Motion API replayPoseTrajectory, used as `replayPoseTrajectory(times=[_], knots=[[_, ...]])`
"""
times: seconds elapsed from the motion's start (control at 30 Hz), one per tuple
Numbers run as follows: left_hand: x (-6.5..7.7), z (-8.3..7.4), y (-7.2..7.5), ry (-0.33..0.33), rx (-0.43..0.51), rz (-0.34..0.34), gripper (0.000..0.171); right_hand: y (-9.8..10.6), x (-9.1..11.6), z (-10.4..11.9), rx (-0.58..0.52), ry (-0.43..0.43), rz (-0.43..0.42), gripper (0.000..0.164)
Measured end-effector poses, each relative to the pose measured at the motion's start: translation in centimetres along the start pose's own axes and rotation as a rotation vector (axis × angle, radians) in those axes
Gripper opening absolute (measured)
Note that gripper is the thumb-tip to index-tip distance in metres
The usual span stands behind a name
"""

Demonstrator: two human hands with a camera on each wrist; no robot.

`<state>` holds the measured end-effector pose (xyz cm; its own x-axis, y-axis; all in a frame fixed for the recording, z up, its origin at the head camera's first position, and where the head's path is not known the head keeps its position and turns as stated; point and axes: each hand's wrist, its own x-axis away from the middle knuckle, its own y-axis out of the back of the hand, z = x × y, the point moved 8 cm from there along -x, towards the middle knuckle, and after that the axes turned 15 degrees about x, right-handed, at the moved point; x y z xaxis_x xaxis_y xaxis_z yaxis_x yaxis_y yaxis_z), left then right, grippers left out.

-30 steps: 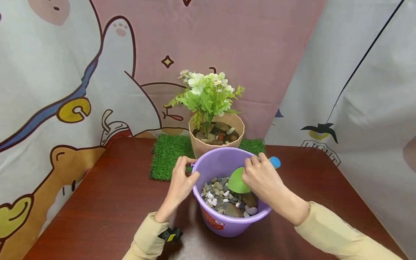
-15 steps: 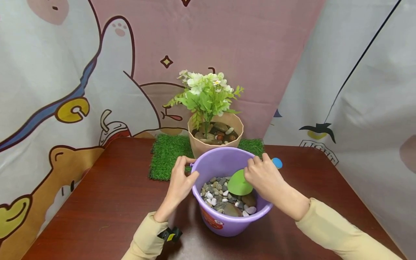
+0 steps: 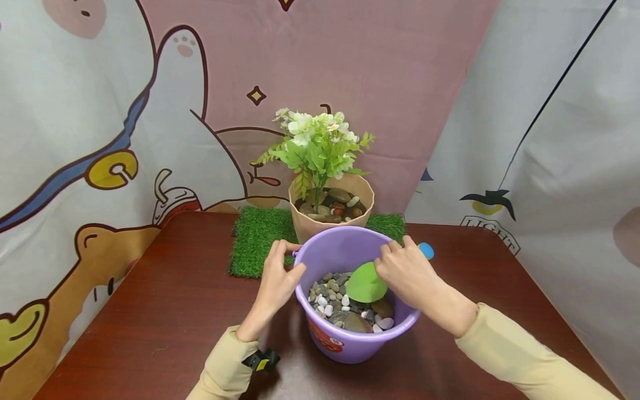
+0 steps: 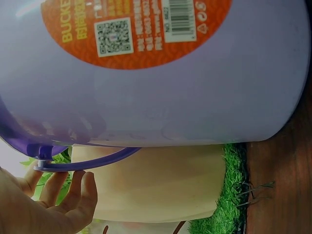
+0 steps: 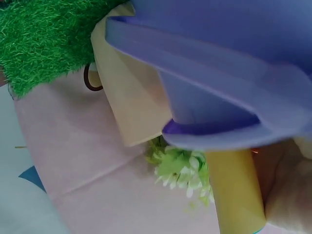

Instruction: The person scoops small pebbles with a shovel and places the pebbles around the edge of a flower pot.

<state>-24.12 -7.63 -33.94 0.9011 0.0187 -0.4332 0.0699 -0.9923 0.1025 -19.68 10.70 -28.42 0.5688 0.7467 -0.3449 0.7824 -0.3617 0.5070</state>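
Note:
A purple bucket point(image 3: 345, 347) holds grey, brown and white pebbles point(image 3: 331, 289). At its left rim, my left hand point(image 3: 276, 280) holds on by the handle joint, thumb at the rim. The left wrist view shows its fingers point(image 4: 87, 192) against the purple bucket handle point(image 4: 97, 162). My right hand point(image 3: 407, 273) grips a toy shovel inside the bucket's right side. Its green blade point(image 3: 367, 283) lies over the pebbles, and a blue end point(image 3: 426, 250) sticks out past the hand. The shovel's yellow handle point(image 5: 236, 195) shows in the right wrist view.
Behind the bucket, a beige flowerpot point(image 3: 325, 229) with white flowers point(image 3: 320, 139) and stones stands on a green artificial grass mat point(image 3: 260, 244). All of it is on a dark brown table point(image 3: 175, 311). A cartoon-print cloth point(image 3: 400, 72) hangs behind.
The green blade has dipped slightly lower over the pebbles, and my right hand has shifted a little to the right. My left hand and the bucket have hardly moved.

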Motion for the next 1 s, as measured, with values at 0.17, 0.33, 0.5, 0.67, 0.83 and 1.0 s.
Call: replayPoseTrajectory(times=[0.17,0.33,0.5,0.67,0.83,1.0], knots=[[0.0,-0.1,0.0,-0.011,-0.003,-0.005,0.031,-0.2,-0.3,0.8,-0.013,0.007,-0.018,0.017],[-0.1,0.0,0.1,-0.007,0.001,-0.010,0.031,-1.3,-0.6,1.0,-0.057,0.019,0.015,0.019],[0.0,0.1,0.2,0.005,0.008,-0.014,0.030,-2.2,-0.9,1.1,-0.132,0.032,0.050,0.021],[0.0,0.1,0.2,0.014,0.012,-0.008,0.030,-2.1,-1.2,1.9,-0.269,0.059,0.026,0.022],[-0.1,0.1,0.0,0.008,0.007,-0.001,0.031,-2.3,-1.2,2.2,-0.307,0.043,0.020,0.024],[-0.1,0.2,-0.1,0.011,0.008,-0.007,0.030,-2.4,-1.1,2.1,-0.327,0.042,0.015,0.024]])
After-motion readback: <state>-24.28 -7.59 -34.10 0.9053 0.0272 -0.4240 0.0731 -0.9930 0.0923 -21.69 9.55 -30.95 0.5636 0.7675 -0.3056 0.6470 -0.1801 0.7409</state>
